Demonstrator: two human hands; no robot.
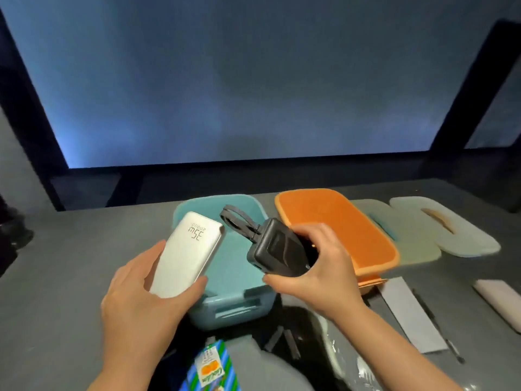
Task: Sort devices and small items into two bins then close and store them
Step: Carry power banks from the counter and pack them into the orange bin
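The left hand (141, 292) grips a flat white rectangular power bank (187, 253), thumb along its right edge and fingers behind its left edge. Its long axis runs from the palm up and to the right, the printed far end reaching over the left rim of an open teal plastic bin (231, 303). The right hand (315, 266) curls round a black boxy device (279, 249) held above the bin's right side; its black strap loop (234, 218) points up and left toward the far rim. The bin stands near the middle of the dark grey worktop (70, 263), its handle slot facing the near edge. Just right of it, touching or nearly so, sits an orange plastic bin (335, 227), and beyond that two pale lids (445, 235) overlap toward the right edge. A grey flat card (411, 314) and a pale rolled item (501, 300) lie at the right. A blue-green striped packet (211, 368) and crinkled clear plastic (346, 359) lie at the near edge, below the hands.
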